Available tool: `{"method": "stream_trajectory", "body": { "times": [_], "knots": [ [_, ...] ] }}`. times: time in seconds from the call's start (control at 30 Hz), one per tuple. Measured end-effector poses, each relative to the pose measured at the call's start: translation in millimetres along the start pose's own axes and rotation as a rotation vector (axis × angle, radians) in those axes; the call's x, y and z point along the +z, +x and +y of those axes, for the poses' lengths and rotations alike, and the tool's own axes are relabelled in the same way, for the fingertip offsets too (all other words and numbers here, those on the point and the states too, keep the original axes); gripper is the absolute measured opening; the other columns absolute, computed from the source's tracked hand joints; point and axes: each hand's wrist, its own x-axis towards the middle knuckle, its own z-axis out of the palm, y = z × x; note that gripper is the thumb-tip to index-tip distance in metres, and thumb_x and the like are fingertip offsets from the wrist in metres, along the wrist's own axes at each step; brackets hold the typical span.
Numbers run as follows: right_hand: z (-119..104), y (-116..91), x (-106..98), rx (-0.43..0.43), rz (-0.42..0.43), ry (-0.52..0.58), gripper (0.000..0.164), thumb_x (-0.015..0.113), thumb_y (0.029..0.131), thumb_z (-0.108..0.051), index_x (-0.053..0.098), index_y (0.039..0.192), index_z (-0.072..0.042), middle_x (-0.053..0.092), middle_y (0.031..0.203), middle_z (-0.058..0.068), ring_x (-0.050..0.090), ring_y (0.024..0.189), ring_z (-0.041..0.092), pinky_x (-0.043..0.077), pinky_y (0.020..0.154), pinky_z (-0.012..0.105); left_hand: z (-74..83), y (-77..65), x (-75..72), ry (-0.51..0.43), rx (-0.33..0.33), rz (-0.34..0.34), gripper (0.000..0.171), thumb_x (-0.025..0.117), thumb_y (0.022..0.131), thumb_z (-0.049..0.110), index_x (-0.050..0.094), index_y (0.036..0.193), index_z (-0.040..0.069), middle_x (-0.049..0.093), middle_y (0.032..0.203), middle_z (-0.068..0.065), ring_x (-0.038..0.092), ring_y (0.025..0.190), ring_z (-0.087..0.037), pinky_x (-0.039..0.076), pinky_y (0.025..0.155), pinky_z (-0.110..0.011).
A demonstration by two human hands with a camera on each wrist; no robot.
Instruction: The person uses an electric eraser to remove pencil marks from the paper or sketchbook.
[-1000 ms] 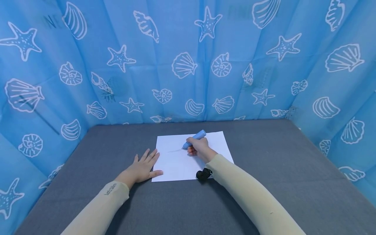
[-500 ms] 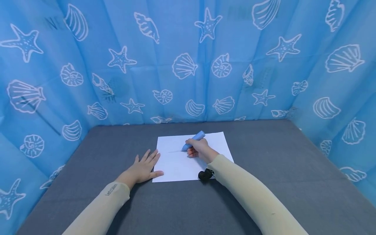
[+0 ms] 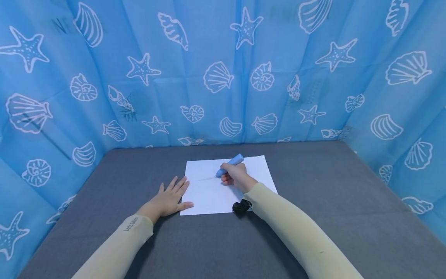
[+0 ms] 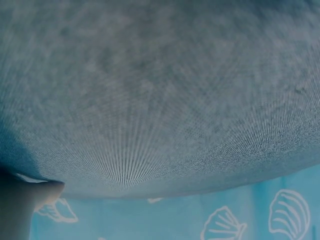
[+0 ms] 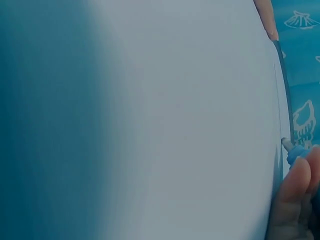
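Observation:
In the head view a sheet of white paper [image 3: 205, 201] lies on the grey table. My right hand [image 3: 238, 176] grips a thick blue pen [image 3: 237, 159] above the sheet's middle, its barrel leaning up to the right. The pen tip is at the right end of a thin, faint line [image 3: 206, 179]. My left hand [image 3: 168, 199] rests with spread fingers over the sheet's left edge, thumb on the paper. The right wrist view shows the pen's narrow tip [image 5: 286, 143] at the paper; most of the gripping hand is cut off there. Only part of my left hand [image 4: 22, 205] shows in the left wrist view.
A grey cloth-covered table [image 3: 313, 186] surrounds the paper. Blue curtains [image 3: 223, 100] with white shells and starfish stand behind it and at both sides. A small black wrist camera [image 3: 241, 206] sits under the right wrist, over the paper's front edge.
My right hand and the pen have shifted very slightly and come back to nearly the same spot. The left hand and the paper stay in place.

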Motion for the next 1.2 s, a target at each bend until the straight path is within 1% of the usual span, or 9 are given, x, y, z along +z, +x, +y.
{"method": "stream_trajectory", "body": {
  "times": [0.17, 0.33, 0.53, 0.73, 0.83, 0.93, 1.1, 1.2],
  "knots": [
    [-0.5, -0.6, 0.2, -0.009, 0.016, -0.011, 0.018, 0.063, 0.089, -0.014, 0.061, 0.088, 0.004, 0.058, 0.056, 0.006, 0.055, 0.044, 0.010, 0.050, 0.046, 0.022, 0.4, 0.4, -0.7, 0.001, -0.001, 0.000, 0.094, 0.039, 0.090, 0.073, 0.014, 0.157, 0.012, 0.004, 0.163, -0.009, -0.004, 0.147, -0.037, -0.001, 0.107, -0.070],
    [-1.0, -1.7, 0.6, 0.008, -0.007, -0.050, 0.020, 0.064, 0.089, -0.016, 0.061, 0.089, 0.004, 0.058, 0.056, 0.005, 0.055, 0.044, 0.010, 0.051, 0.047, 0.022, 1.3, 0.2, -1.4, 0.003, -0.006, -0.004, 0.094, 0.039, 0.090, 0.073, 0.014, 0.157, 0.012, 0.005, 0.163, -0.009, -0.003, 0.147, -0.037, -0.001, 0.107, -0.070],
    [-2.1, -1.9, 0.1, -0.014, 0.025, -0.019, 0.019, 0.063, 0.090, -0.015, 0.060, 0.089, 0.004, 0.058, 0.057, 0.006, 0.055, 0.044, 0.010, 0.051, 0.047, 0.022, 1.5, 0.6, -1.0, -0.006, -0.003, 0.001, 0.094, 0.040, 0.090, 0.072, 0.014, 0.157, 0.012, 0.005, 0.163, -0.009, -0.003, 0.147, -0.038, -0.001, 0.107, -0.070],
    [-0.8, -3.3, 0.4, -0.008, -0.006, -0.049, 0.019, 0.063, 0.090, -0.016, 0.060, 0.089, 0.003, 0.058, 0.056, 0.005, 0.055, 0.044, 0.010, 0.051, 0.047, 0.022, 1.8, 0.2, -0.8, 0.005, -0.006, 0.003, 0.094, 0.040, 0.090, 0.072, 0.014, 0.157, 0.011, 0.005, 0.163, -0.010, -0.003, 0.147, -0.038, 0.000, 0.107, -0.070],
    [-0.4, -3.6, 1.0, -0.004, -0.015, -0.053, 0.019, 0.063, 0.091, -0.015, 0.061, 0.088, 0.003, 0.057, 0.056, 0.005, 0.055, 0.043, 0.009, 0.051, 0.047, 0.022, 3.0, -0.7, -1.9, 0.014, -0.012, -0.008, 0.094, 0.038, 0.090, 0.073, 0.013, 0.157, 0.011, 0.004, 0.163, -0.010, -0.003, 0.147, -0.038, -0.001, 0.107, -0.070],
    [-0.7, -3.6, 1.8, -0.002, -0.026, -0.057, 0.020, 0.063, 0.091, -0.016, 0.061, 0.087, 0.004, 0.058, 0.055, 0.005, 0.055, 0.043, 0.010, 0.051, 0.047, 0.022, 4.8, -2.7, -4.1, 0.006, -0.009, -0.008, 0.096, 0.038, 0.090, 0.073, 0.014, 0.156, 0.009, 0.005, 0.162, -0.012, -0.003, 0.146, -0.040, -0.002, 0.107, -0.070],
    [-1.2, -1.9, 0.6, -0.011, 0.000, -0.037, 0.019, 0.063, 0.090, -0.015, 0.060, 0.087, 0.003, 0.058, 0.056, 0.005, 0.055, 0.044, 0.010, 0.051, 0.047, 0.022, 5.8, -3.7, -5.5, -0.001, -0.003, -0.011, 0.097, 0.036, 0.089, 0.075, 0.013, 0.156, 0.009, 0.004, 0.162, -0.013, -0.003, 0.146, -0.040, -0.003, 0.107, -0.070],
    [-1.7, -1.6, -0.6, -0.002, -0.005, -0.026, 0.020, 0.063, 0.090, -0.016, 0.060, 0.087, 0.003, 0.057, 0.057, 0.005, 0.055, 0.045, 0.010, 0.051, 0.048, 0.023, 5.5, -3.2, -4.9, 0.004, -0.007, -0.019, 0.098, 0.035, 0.088, 0.077, 0.012, 0.157, 0.010, 0.003, 0.163, -0.011, -0.004, 0.146, -0.039, -0.002, 0.107, -0.069]
  ]
}}
